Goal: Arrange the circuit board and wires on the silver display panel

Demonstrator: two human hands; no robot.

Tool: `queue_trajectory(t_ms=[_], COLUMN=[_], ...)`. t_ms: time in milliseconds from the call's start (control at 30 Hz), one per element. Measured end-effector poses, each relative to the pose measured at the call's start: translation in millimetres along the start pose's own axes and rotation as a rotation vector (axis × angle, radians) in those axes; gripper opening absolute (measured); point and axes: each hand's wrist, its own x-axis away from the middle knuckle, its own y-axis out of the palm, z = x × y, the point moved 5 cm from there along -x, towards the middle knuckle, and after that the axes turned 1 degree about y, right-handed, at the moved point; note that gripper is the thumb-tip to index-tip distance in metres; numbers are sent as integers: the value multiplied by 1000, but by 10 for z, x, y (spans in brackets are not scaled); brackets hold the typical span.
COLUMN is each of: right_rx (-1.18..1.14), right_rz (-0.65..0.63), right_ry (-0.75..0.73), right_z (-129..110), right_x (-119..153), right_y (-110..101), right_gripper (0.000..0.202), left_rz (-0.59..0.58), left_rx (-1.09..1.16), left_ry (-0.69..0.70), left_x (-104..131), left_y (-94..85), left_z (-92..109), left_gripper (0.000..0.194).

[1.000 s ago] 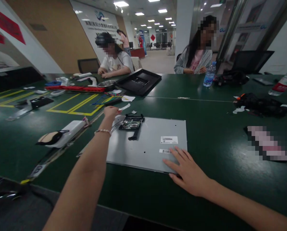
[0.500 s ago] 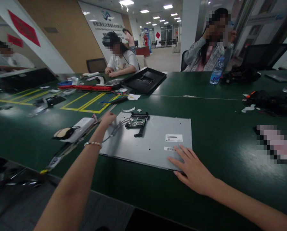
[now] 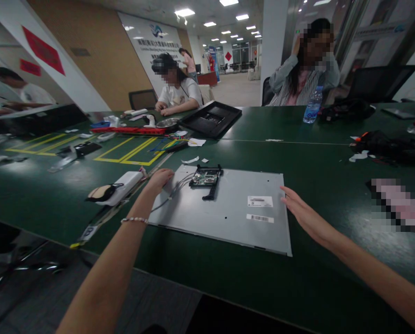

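A grey metal panel (image 3: 228,208) with two white labels lies flat on the green table (image 3: 315,162). A small green circuit board (image 3: 205,177) in a black bracket sits near its far edge, with thin grey cables trailing left. My left hand (image 3: 159,178) rests on the panel's far left corner beside those cables, its fingers curled over the edge. The right hand (image 3: 303,213) is at the panel's right edge, fingers straight and apart, holding nothing.
A white device with a black strap (image 3: 115,190) lies left of the panel. Beyond are yellow tape lines (image 3: 130,150), a black tray (image 3: 210,118), a water bottle (image 3: 309,109) and black bags (image 3: 391,146). Two people sit across the table.
My right hand lifted off the panel's near right corner and moved to its right edge. My left hand drew back from beyond the panel onto its far left corner. The view shifted left.
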Motion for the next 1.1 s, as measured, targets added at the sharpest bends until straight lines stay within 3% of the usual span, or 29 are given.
queue_trajectory(t_ms=[100,300,533,800,1100], right_rx=[-218,-385,-623,-542,-301], right_rz=[11,63,244,224,188], right_ry=[2,81,79,88,-16], right_z=[30,133,227,454,541], right_x=[-59,-34,92,139,119], right_y=[-116,-330,-472,-557,-593], right_gripper=[65,73,69,73,72], left_rz=[-45,-102,-167,-180,-128], left_rx=[217,466,718,873,903], left_ry=[-61,-171,-185,-170,-303], left_x=[6,69,240,395,427], left_y=[21,83,166,209,217], left_z=[-57,-87,8,42,110], left_gripper=[24,24,24,12,13])
